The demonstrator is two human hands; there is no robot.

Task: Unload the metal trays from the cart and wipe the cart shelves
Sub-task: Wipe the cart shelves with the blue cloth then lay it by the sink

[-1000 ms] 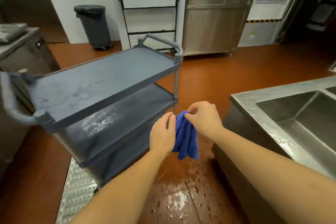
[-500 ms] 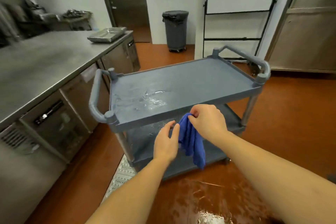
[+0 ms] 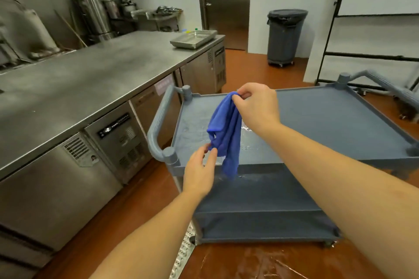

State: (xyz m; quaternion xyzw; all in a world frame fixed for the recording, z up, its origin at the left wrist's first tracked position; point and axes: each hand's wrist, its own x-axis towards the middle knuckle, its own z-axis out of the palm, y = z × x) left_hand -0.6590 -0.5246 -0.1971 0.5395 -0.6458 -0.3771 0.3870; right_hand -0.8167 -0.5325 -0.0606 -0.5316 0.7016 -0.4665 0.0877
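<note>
A grey plastic cart (image 3: 328,124) with three shelves stands in front of me; its top shelf is bare and wet near the left handle. My right hand (image 3: 255,106) pinches the top corner of a blue cloth (image 3: 225,133), which hangs down over the top shelf. My left hand (image 3: 199,170) is lower, at the shelf's front edge, fingertips pinching the cloth's lower left corner. A metal tray (image 3: 193,38) sits on the steel counter (image 3: 90,75) to the left of the cart, near the counter's far end.
The counter with under-counter fridges runs along the left. A grey bin (image 3: 285,36) stands by the far wall, a black rack frame (image 3: 367,56) behind the cart. The red floor is wet, with a drain grate (image 3: 181,260) by the cart's left wheel.
My view swung left and closer to the cart. My right hand lifted the cloth up over the top shelf, and my left hand dropped to the cloth's lower corner.
</note>
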